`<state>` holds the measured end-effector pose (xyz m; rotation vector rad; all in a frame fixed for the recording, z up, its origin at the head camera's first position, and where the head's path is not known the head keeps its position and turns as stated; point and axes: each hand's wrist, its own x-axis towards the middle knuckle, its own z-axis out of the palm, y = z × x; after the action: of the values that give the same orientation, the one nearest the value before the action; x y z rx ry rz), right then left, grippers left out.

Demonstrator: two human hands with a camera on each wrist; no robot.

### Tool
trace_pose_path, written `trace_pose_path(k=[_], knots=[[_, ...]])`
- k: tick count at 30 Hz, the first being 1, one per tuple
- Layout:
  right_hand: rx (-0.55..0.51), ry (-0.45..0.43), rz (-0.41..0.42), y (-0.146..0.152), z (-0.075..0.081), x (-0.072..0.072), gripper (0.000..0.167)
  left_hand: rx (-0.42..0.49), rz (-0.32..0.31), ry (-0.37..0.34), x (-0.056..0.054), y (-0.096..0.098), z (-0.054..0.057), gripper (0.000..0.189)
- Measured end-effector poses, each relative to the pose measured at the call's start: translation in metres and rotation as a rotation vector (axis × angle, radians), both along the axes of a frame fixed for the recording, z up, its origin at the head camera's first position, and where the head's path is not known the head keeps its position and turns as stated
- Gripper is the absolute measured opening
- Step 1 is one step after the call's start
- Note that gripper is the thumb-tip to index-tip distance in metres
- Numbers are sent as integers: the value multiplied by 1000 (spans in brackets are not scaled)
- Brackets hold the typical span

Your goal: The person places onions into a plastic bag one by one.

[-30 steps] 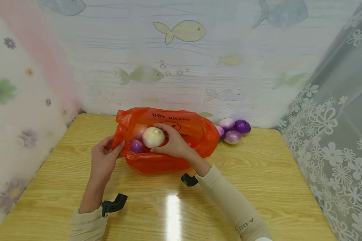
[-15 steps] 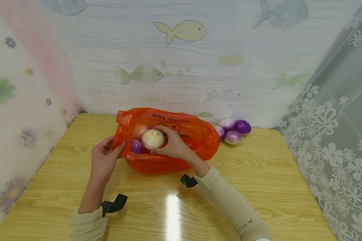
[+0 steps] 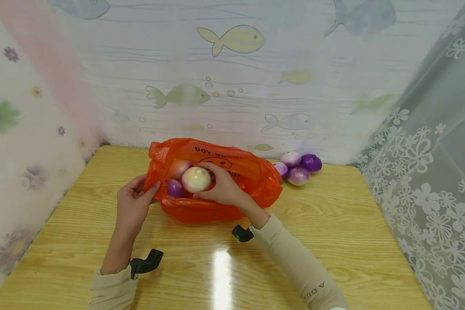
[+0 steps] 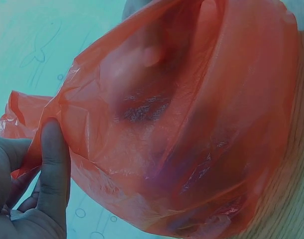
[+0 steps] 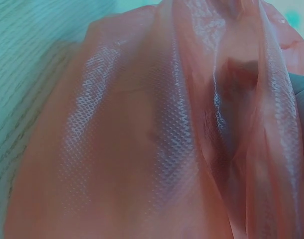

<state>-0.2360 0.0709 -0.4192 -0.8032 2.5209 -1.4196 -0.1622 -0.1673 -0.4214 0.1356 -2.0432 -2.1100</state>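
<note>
Clearly, a cream-white onion [image 3: 196, 179] is sitting inside the gaping mouth of a red plastic bag [image 3: 209, 212], its glossy round body showing a small knob near the top and a faint pinkish-purple blush along its lower left edge. From its three o'clock, the right hand [image 3: 224, 186] is gripping it, thumb and fingers curling round its sides. A purple onion [image 3: 175, 188] is lying just beside it at eight o'clock, and a pinkish onion [image 3: 179, 168] at ten; whether they are touching it, I cannot tell. Farther out at eight o'clock, the left hand [image 3: 134, 203] is pinching the bag's edge between thumb and fingers, the thin, semi-transparent film showing creases. Black lettering [image 3: 218, 153] is running across the bag's inner back wall at one o'clock. Well apart at three o'clock, four onions [image 3: 299, 176], ranging from pale lilac to deep purple, are clustering on the wood-grain worktop [image 3: 325, 232], one partly hidden by the bag. A fish-patterned backdrop [image 3: 240, 39] is hanging behind, at twelve o'clock.
</note>
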Motion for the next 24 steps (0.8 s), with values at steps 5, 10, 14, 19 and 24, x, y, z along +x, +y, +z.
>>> trace_pose_path(k=[5,10,14,19,24], knots=[[-8,-10,4,1,-1,0,75,13,-2,12,0,0,0,35],[-23,-36,-3,3,0,1,75,45,-7,21,1,0,0,30],[-45,-48,-8,4,3,4,76,61,-9,27,0,0,0,28],[-83,-53,-10,7,8,11,72,42,3,24,0,0,0,31],[-157,-28,0,14,20,23,63,39,25,5,0,1,1,34]])
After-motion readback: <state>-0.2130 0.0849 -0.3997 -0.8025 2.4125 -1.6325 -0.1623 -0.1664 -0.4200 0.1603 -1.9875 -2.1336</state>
